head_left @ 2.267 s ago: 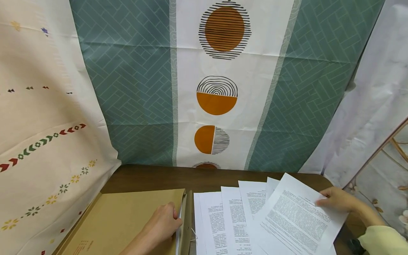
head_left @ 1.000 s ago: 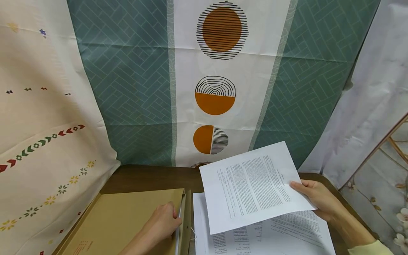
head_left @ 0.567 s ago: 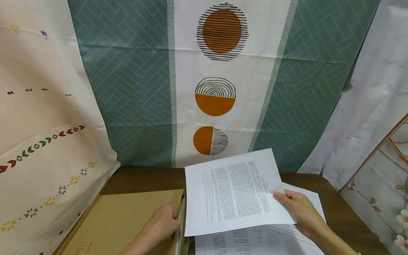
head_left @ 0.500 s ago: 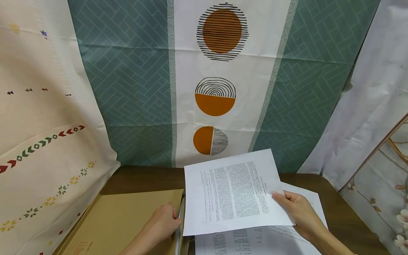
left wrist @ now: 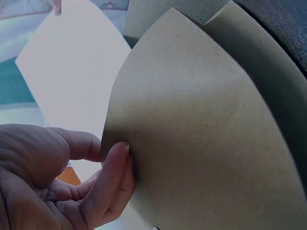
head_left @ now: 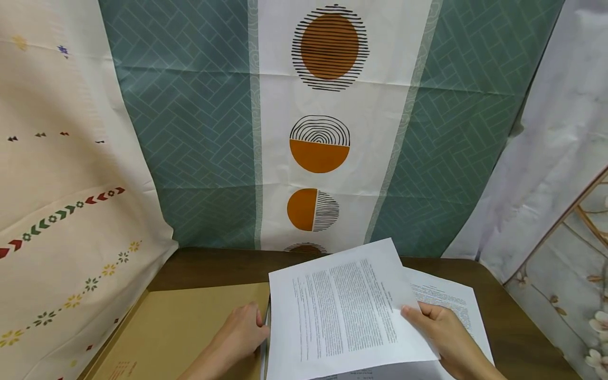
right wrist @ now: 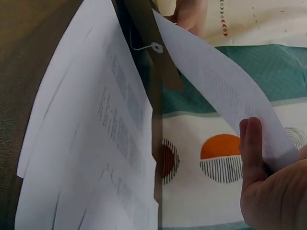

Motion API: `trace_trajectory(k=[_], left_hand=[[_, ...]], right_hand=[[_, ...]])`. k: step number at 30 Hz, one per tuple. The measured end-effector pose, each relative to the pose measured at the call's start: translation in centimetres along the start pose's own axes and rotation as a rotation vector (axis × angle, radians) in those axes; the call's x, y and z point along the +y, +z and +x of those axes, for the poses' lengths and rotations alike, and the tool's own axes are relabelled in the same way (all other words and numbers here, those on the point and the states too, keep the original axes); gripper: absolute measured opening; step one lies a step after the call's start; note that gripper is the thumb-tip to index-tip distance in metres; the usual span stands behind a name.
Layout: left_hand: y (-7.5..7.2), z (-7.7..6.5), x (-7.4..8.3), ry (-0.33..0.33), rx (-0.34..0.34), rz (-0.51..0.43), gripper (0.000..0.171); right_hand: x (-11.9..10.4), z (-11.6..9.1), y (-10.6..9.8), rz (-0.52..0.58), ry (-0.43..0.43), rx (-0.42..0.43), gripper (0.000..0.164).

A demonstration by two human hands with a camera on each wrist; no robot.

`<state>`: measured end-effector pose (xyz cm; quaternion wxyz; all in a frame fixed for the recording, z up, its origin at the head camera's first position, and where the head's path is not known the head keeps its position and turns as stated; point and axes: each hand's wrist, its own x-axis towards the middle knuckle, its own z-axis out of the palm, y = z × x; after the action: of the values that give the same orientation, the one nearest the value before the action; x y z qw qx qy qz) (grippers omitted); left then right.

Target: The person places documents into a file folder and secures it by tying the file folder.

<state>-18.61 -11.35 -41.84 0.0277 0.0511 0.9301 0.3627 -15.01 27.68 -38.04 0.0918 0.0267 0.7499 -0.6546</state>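
My left hand (head_left: 244,330) pinches the right edge of a brown kraft file folder's cover (head_left: 190,322), lifting it slightly. In the left wrist view, the thumb and fingers stand on either side of the bent cover (left wrist: 192,124). My right hand (head_left: 442,330) pinches a printed sheet of paper (head_left: 337,311) by its right side. The sheet slants up at the back, and its left edge overlaps the folder's opening. Other printed sheets (head_left: 442,287) lie fanned out beneath it, mostly hidden in the head view; the right wrist view shows the fanned sheets (right wrist: 105,143) more fully.
The dark wooden table (head_left: 214,264) ends at a patterned curtain (head_left: 204,132) behind. A cream cloth (head_left: 71,211) hangs at the left, a pale floral one (head_left: 570,253) at the right. A white string tie (right wrist: 157,47) hangs from the folder's flap.
My right hand has lifted the sheet from the pile on the right, turned it and carried it left, then lowered it beside the folder's opening. My left hand has stayed on the cover.
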Motion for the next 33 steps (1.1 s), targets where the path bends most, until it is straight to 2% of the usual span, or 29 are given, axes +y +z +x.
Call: trace_trajectory(k=[6, 10, 14, 19, 22, 27, 33], left_hand=[[0.0, 0.0, -0.1, -0.005, -0.003, -0.004, 0.019], [-0.1, 0.1, 0.0, -0.028, 0.000, 0.012, 0.020], [0.0, 0.3, 0.2, -0.081, -0.007, 0.034, 0.022], [0.2, 0.4, 0.4, -0.113, -0.013, 0.043, 0.023], [0.3, 0.4, 0.4, -0.125, -0.017, 0.046, 0.023], [0.3, 0.3, 0.5, -0.121, -0.010, 0.048, 0.023], [0.1, 0.1, 0.5, -0.095, 0.004, 0.044, 0.022]], right_hand=[[0.3, -0.6, -0.2, 0.023, 0.024, -0.037, 0.061], [0.4, -0.9, -0.4, 0.018, 0.008, -0.091, 0.055], [0.6, -1.1, -0.5, -0.052, -0.033, -0.145, 0.048], [0.4, -1.4, -0.3, -0.196, -0.039, -0.143, 0.048], [0.4, -1.5, -0.4, -0.227, -0.054, -0.160, 0.044], [0.4, -1.8, -0.7, -0.186, -0.076, -0.245, 0.039], [0.3, -1.6, -0.4, -0.194, -0.129, -0.315, 0.033]])
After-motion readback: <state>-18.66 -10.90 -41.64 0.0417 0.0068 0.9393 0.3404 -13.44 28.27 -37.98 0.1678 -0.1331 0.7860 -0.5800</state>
